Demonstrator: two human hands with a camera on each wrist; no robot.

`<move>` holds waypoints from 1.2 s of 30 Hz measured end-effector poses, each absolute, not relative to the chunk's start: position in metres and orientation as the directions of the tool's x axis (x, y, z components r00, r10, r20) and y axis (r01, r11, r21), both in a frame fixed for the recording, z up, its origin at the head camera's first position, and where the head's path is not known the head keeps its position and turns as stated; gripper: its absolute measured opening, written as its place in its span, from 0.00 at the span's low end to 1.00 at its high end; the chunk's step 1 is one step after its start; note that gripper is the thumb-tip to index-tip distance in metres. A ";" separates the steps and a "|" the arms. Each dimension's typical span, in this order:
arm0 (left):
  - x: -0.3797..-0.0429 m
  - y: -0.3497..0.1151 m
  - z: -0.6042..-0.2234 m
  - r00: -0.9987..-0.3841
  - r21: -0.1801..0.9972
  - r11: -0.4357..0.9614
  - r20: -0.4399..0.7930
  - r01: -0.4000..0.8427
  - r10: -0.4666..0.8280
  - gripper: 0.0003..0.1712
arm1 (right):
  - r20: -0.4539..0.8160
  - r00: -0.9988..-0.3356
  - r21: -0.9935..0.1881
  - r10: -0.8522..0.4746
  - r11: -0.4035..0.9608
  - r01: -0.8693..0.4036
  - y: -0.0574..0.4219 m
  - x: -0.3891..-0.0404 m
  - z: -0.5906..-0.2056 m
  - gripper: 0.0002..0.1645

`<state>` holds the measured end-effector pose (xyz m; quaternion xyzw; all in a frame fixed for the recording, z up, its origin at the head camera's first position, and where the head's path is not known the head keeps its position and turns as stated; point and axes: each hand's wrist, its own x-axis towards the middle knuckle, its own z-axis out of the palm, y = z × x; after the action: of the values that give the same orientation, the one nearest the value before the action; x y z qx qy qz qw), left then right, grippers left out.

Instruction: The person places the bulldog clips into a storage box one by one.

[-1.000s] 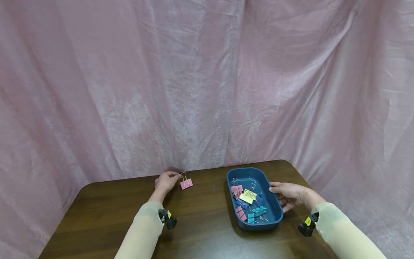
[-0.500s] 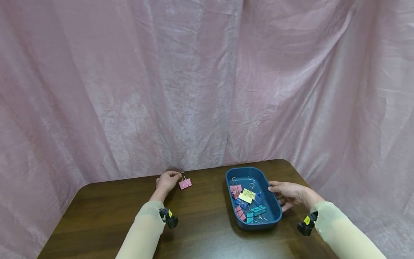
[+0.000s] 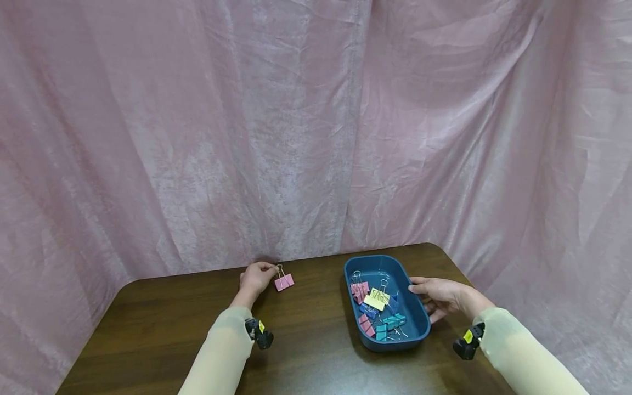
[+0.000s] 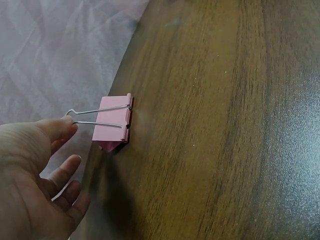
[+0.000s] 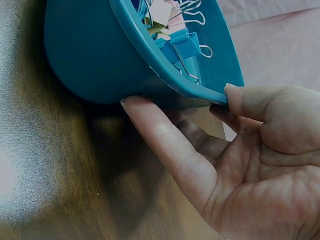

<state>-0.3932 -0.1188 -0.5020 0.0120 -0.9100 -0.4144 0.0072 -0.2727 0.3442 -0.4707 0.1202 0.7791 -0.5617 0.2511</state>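
With the thumb and a finger of my left hand [image 3: 255, 278], I pinch the wire handle of a pink binder clip [image 3: 284, 282] near the table's far edge. In the left wrist view the clip [image 4: 111, 119] stands at the table surface, its handle pointing toward the fingertips; the other fingers are loosely bent. On the right, a blue plastic bin [image 3: 395, 345] holds several pink, yellow, blue and teal binder clips. My right hand [image 3: 441, 295] grips the bin's right side. In the right wrist view its thumb is on the rim and its fingers are against and under the wall.
The brown wooden table [image 3: 306, 334] has rounded far corners. Pink curtain [image 3: 286, 137] hangs right behind its far edge. Table surface lies between the lone clip and the bin.
The left hand and the pink binder clip have shifted very slightly to the right and nearer. The right hand stays on the bin, which has not visibly moved.
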 end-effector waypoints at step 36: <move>-0.391 -0.128 -0.504 -1.000 0.715 0.699 0.018 0.018 0.007 0.15 | -0.524 -0.848 -0.811 -0.080 0.352 0.468 0.344 -0.272 -0.471 0.35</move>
<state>-0.3907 -0.1282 -0.5042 -0.0068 -0.9216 -0.3880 0.0068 -0.2716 0.3436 -0.4714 0.1239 0.7843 -0.5557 0.2464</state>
